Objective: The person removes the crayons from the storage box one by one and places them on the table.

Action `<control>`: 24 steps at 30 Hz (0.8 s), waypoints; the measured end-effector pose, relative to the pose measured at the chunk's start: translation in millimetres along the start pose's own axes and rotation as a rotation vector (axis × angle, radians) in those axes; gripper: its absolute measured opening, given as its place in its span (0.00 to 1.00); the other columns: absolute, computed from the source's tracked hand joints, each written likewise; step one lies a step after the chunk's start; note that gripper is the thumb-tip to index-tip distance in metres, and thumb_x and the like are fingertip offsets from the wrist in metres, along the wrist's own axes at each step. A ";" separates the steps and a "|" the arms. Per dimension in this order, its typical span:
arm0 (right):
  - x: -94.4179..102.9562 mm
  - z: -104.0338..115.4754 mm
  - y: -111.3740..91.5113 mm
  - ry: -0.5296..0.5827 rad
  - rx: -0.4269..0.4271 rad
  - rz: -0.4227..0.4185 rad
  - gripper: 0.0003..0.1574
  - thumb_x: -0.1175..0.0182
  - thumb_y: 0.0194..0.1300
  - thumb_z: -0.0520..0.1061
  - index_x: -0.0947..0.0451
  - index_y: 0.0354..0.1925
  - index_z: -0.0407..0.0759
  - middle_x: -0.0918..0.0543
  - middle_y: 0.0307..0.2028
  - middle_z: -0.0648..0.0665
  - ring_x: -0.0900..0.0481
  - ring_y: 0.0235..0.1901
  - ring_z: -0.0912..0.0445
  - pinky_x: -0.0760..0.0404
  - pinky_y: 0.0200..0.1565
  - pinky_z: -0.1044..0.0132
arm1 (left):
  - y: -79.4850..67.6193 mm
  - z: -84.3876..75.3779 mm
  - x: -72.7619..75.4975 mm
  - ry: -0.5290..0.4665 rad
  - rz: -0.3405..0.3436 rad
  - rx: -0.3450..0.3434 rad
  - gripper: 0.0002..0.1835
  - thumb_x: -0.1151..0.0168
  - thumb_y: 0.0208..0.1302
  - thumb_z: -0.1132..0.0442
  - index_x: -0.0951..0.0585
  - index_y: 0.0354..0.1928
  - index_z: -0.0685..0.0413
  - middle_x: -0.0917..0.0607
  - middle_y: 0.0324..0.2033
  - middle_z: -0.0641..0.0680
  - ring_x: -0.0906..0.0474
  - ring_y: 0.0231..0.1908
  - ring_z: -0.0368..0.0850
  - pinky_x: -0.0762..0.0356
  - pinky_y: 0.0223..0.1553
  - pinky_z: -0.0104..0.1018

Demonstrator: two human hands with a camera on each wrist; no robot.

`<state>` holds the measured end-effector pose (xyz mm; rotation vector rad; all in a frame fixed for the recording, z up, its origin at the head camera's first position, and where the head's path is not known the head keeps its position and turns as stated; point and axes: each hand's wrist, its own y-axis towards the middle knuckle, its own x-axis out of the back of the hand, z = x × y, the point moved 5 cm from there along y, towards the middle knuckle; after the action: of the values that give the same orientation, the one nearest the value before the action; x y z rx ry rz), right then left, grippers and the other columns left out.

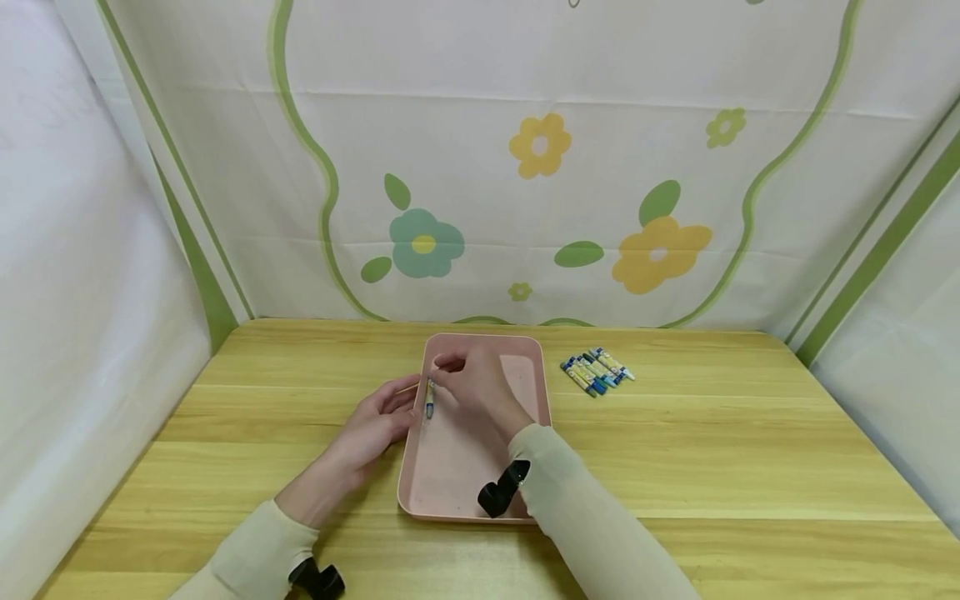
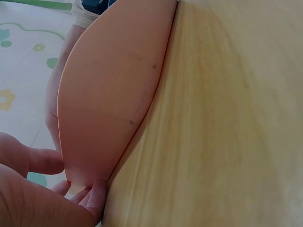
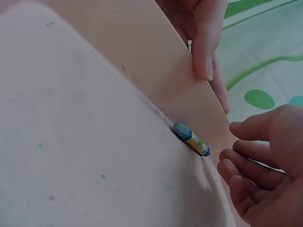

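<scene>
A pink tray (image 1: 459,475) lies lengthwise on the wooden table. Inside it, along the left wall, rests one crayon (image 1: 430,400) with a yellow and blue wrapper and a grey-blue tip, best seen as the crayon (image 3: 191,138) in the right wrist view. My left hand (image 1: 378,423) holds the tray's left rim, its thumb at the edge and fingers against the outer wall (image 2: 97,194). Over the tray's far left part, my right hand (image 1: 480,385) hovers just past the crayon's far end. Its fingers (image 3: 255,161) are loosely bent, apart from the crayon, with nothing between them.
Several crayons (image 1: 596,372) with similar wrappers lie side by side on the table (image 1: 712,450), right of the tray. A white flowered cloth (image 1: 480,200) hangs behind the table, with more white cloth (image 1: 75,292) at the left side.
</scene>
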<state>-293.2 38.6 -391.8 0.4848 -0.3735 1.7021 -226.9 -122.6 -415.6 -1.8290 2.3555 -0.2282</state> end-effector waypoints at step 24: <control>-10.0 -4.7 0.6 -0.108 -0.043 0.109 0.16 0.28 0.68 0.43 0.09 0.54 0.49 0.07 0.45 0.49 0.13 0.48 0.55 0.14 0.54 0.58 | 1.7 2.2 1.1 -0.010 -0.004 0.005 0.36 0.47 0.74 0.72 0.39 0.82 0.56 0.35 0.81 0.62 0.37 0.80 0.60 0.26 0.70 0.40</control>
<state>-292.8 32.4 -401.0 0.5342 -0.5217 1.7738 -228.4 -123.3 -418.2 -1.8285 2.3427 -0.2256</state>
